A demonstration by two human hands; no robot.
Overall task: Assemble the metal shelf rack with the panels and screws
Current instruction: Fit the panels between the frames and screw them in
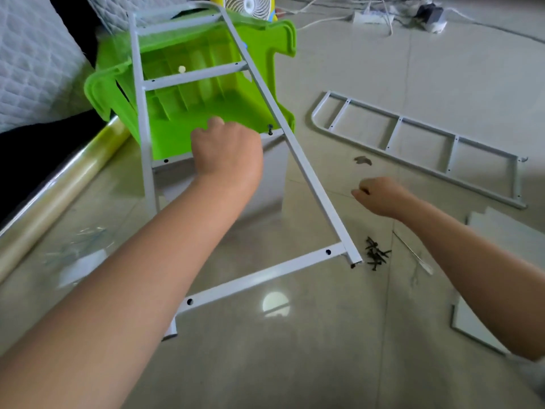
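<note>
One screw (269, 129) seated just right of left hand (227, 152) fingers, which curl over panel (275, 172) edge at frame (311, 184) rung. Right hand (380, 196) curled, contents indeterminate. Next, judged: second screw, from screw pile (376, 255) near right fingers.

My white frame (259, 277) leans up, tilted, touching a white panel (274, 172). A second frame (394, 132) lies flat nearby. Dark screws (376, 255) sit piled by my frame's foot.

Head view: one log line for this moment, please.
left hand: holds shelf panel at side frame | right hand: curled, contents unclear | screws: piled on floor
</note>
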